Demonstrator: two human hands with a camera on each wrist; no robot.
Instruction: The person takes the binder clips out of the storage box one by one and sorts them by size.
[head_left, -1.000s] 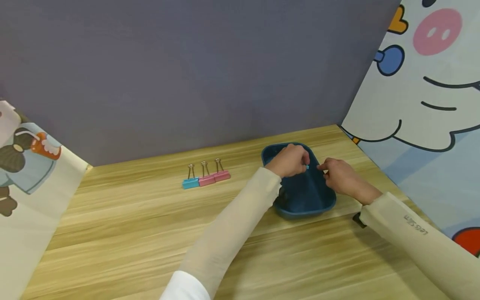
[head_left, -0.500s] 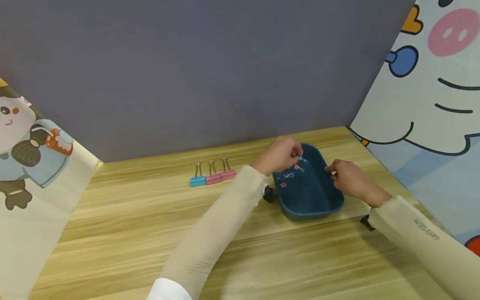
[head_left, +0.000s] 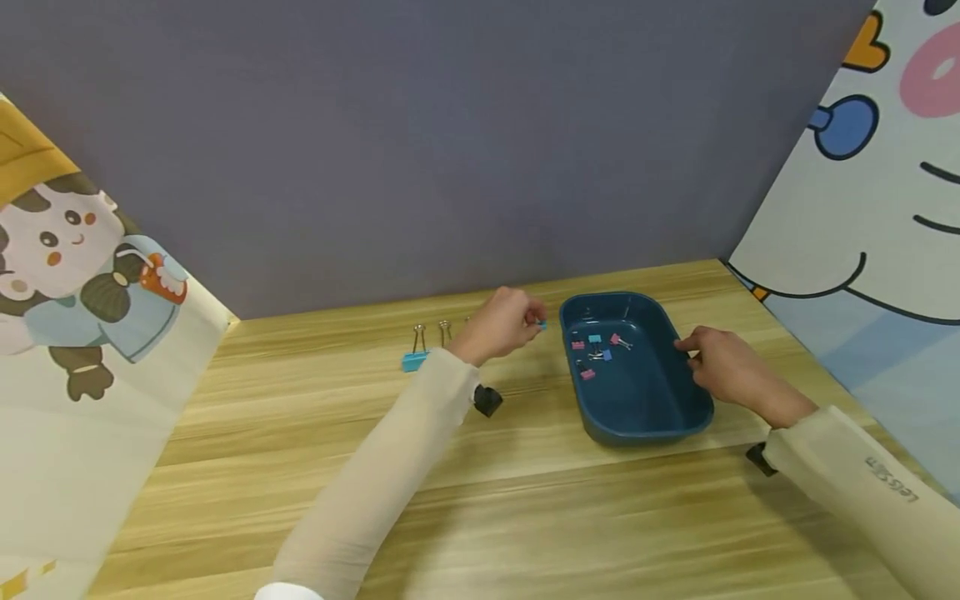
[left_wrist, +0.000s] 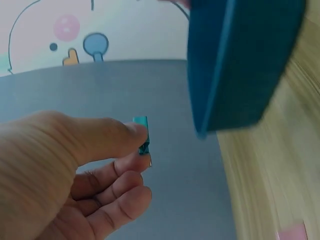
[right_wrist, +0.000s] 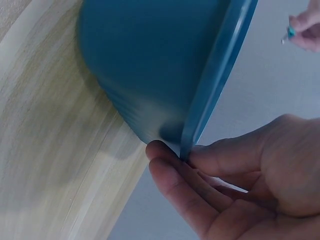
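Note:
A dark blue tray point(head_left: 678, 421) sits on the wooden table at the right. Several small pink and blue binder clips point(head_left: 594, 350) lie in its far end. My left hand point(head_left: 534, 321) hovers just left of the tray and pinches a small blue binder clip point(head_left: 542, 325) between thumb and finger; the left wrist view shows that clip point(left_wrist: 141, 134) at the fingertips, with the tray point(left_wrist: 240, 60) beyond. My right hand point(head_left: 686, 350) grips the tray's right rim; in the right wrist view thumb and fingers point(right_wrist: 172, 172) pinch the rim point(right_wrist: 215, 75).
A larger blue binder clip point(head_left: 412, 360) lies on the table left of my left hand, with another clip's wire handle point(head_left: 444, 330) beside it; my left arm hides the rest of that row. A grey wall stands behind, and cartoon panels flank both sides.
My left hand has lifted out of the tray and moved left with the small blue clip. The right hand has stayed on the tray's rim. The view has shifted left.

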